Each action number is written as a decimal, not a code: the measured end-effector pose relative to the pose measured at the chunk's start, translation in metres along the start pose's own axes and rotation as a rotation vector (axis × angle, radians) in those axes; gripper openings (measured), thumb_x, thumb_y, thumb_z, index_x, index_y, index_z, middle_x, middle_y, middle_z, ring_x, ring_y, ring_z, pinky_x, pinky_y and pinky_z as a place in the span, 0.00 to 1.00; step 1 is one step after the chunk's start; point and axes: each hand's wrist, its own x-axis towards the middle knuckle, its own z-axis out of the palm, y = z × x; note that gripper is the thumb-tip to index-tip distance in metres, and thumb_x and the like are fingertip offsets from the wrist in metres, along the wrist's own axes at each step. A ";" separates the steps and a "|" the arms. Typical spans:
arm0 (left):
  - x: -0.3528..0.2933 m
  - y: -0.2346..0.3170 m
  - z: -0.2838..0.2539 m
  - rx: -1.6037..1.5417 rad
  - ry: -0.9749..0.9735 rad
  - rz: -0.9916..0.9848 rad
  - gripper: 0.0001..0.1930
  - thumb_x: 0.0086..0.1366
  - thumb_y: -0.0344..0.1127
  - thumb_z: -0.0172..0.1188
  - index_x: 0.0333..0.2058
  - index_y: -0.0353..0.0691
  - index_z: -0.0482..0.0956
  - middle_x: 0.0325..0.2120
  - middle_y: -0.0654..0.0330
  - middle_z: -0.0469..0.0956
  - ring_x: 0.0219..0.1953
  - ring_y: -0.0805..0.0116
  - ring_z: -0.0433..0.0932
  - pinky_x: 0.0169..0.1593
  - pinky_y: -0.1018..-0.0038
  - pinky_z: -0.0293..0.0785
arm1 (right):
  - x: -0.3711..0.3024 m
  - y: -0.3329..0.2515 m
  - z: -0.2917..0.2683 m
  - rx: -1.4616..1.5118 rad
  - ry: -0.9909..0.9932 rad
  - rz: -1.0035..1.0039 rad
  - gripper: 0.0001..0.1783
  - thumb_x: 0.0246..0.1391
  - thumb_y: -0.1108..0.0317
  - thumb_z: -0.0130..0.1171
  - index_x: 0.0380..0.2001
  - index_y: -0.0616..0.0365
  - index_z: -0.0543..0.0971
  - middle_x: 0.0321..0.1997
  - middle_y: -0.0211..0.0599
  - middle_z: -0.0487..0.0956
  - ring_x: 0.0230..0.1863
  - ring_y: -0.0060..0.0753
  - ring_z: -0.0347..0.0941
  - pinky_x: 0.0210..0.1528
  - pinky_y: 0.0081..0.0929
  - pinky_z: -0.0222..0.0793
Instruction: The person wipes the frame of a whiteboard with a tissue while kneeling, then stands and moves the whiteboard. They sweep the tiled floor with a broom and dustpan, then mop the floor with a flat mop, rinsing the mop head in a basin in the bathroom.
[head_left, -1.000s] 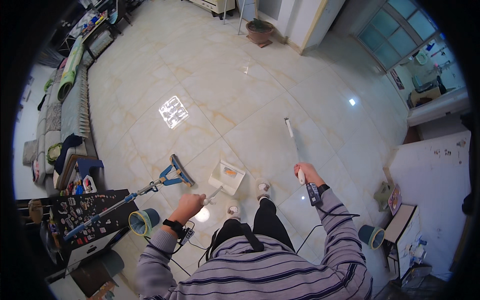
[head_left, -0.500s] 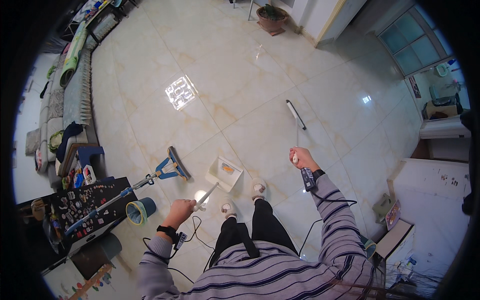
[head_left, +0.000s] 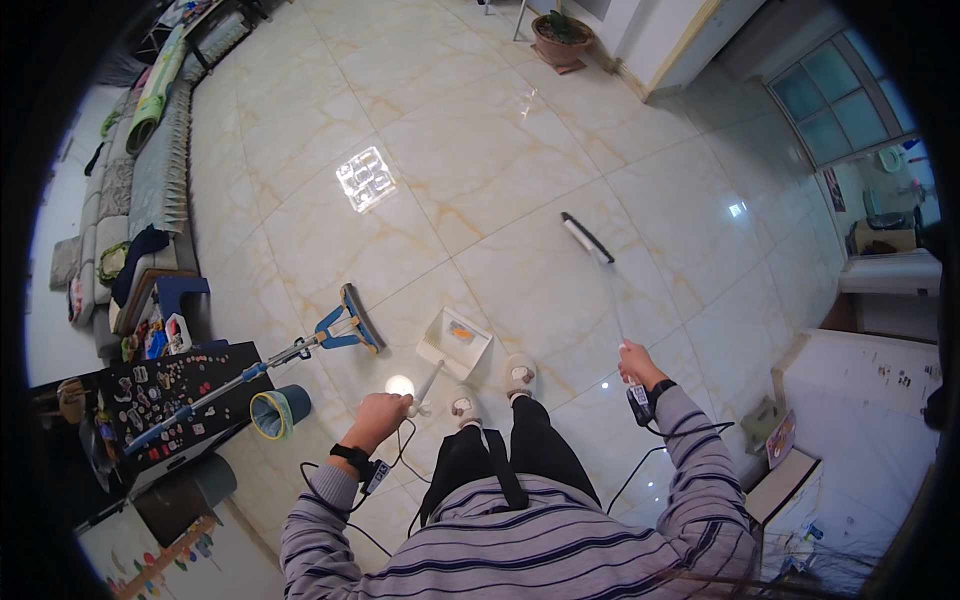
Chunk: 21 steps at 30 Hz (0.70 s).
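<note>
My left hand (head_left: 380, 414) grips the white handle of a dustpan (head_left: 455, 342) that rests on the floor just ahead of my feet, with a small orange scrap inside it. In my right hand (head_left: 636, 364) is the thin handle of a broom, whose dark head (head_left: 586, 238) lies on the tiles far ahead and to the right. Both arms wear striped sleeves, with a watch on each wrist.
A blue flat mop (head_left: 345, 322) leans from a dark cabinet (head_left: 160, 395) at left, beside a blue bin (head_left: 278, 412). A sofa (head_left: 130, 190) runs along the left wall. A potted plant (head_left: 560, 40) stands far ahead. A white counter (head_left: 860, 400) is at right.
The broom head has swung further out to the right across the tiles. The dustpan has stayed in front of my feet, and the view has shifted forward a little.
</note>
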 end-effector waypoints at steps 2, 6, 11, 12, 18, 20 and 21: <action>-0.002 -0.001 0.001 -0.006 0.014 0.021 0.04 0.54 0.35 0.50 0.24 0.44 0.72 0.16 0.59 0.75 0.20 0.59 0.77 0.21 0.64 0.71 | -0.028 0.019 0.004 -0.066 -0.073 0.003 0.08 0.57 0.63 0.40 0.33 0.53 0.67 0.12 0.32 0.63 0.09 0.26 0.59 0.09 0.26 0.56; 0.001 0.002 0.003 -0.015 0.004 0.026 0.04 0.55 0.34 0.50 0.25 0.44 0.72 0.16 0.58 0.75 0.20 0.58 0.77 0.20 0.64 0.71 | -0.086 0.040 0.030 -0.186 -0.239 0.105 0.18 0.58 0.56 0.43 0.50 0.48 0.67 0.18 0.32 0.66 0.13 0.23 0.60 0.12 0.25 0.58; 0.009 0.009 0.003 -0.019 0.010 0.043 0.04 0.55 0.34 0.50 0.25 0.43 0.72 0.16 0.58 0.75 0.20 0.58 0.77 0.20 0.65 0.71 | -0.144 0.036 0.059 -0.268 -0.478 0.176 0.25 0.60 0.58 0.43 0.61 0.45 0.59 0.20 0.29 0.66 0.15 0.18 0.58 0.15 0.18 0.57; 0.008 0.010 0.004 -0.019 0.014 0.047 0.04 0.55 0.34 0.50 0.25 0.43 0.72 0.16 0.58 0.75 0.20 0.58 0.77 0.20 0.65 0.70 | -0.155 0.035 0.062 -0.267 -0.516 0.163 0.26 0.60 0.58 0.42 0.61 0.44 0.57 0.20 0.28 0.66 0.15 0.18 0.58 0.15 0.18 0.57; 0.009 0.011 0.015 -0.022 0.036 0.035 0.04 0.56 0.35 0.49 0.26 0.45 0.72 0.16 0.58 0.75 0.21 0.57 0.77 0.22 0.63 0.70 | -0.197 0.024 0.040 -0.298 -0.434 0.095 0.26 0.60 0.56 0.43 0.61 0.45 0.58 0.21 0.26 0.66 0.14 0.16 0.56 0.15 0.16 0.56; 0.005 0.010 0.018 -0.037 0.026 0.016 0.05 0.56 0.36 0.49 0.26 0.45 0.72 0.17 0.58 0.75 0.21 0.56 0.77 0.23 0.62 0.70 | -0.196 0.022 0.034 -0.323 -0.356 0.069 0.26 0.60 0.56 0.43 0.62 0.45 0.58 0.22 0.26 0.66 0.14 0.16 0.56 0.14 0.17 0.56; 0.004 0.009 0.018 -0.041 0.019 0.007 0.04 0.56 0.36 0.49 0.26 0.45 0.72 0.17 0.58 0.75 0.22 0.56 0.77 0.23 0.62 0.70 | -0.191 0.021 0.031 -0.348 -0.310 0.045 0.26 0.60 0.56 0.43 0.62 0.44 0.58 0.21 0.26 0.66 0.14 0.16 0.57 0.14 0.17 0.56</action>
